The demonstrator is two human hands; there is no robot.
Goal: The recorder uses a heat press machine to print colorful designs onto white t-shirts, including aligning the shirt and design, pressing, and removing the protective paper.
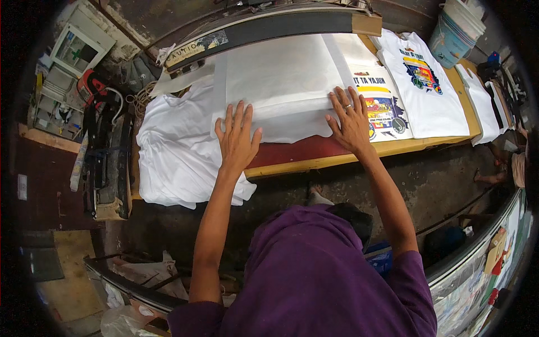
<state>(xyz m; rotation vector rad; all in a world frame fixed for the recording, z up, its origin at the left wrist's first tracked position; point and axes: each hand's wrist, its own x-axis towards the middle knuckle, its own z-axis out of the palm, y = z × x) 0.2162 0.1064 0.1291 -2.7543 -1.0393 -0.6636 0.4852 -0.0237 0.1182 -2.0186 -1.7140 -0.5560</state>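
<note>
A translucent whitish sheet (281, 67) lies spread on the worktable, reaching under the long dark bar of a press (292, 32). Both my hands rest on its near part. At the left edge, my left hand (237, 135) lies with fingers spread. My right hand (349, 119), a ring on one finger, is spread at the right edge beside a printed transfer sheet (384, 106) with a mirrored colourful vehicle design. Rumpled white shirts (177, 151) are heaped to the left. Farther right, a white T-shirt (426, 106) lies flat, bearing a similar colourful print.
The table's yellow edge (306, 165) runs along the front, with a red surface (292, 153) showing beside it. Stacked buckets (455, 36) stand at the far right. A cabinet (76, 53) and black equipment (106, 163) are on the left. Behind me is a cluttered rack (477, 281).
</note>
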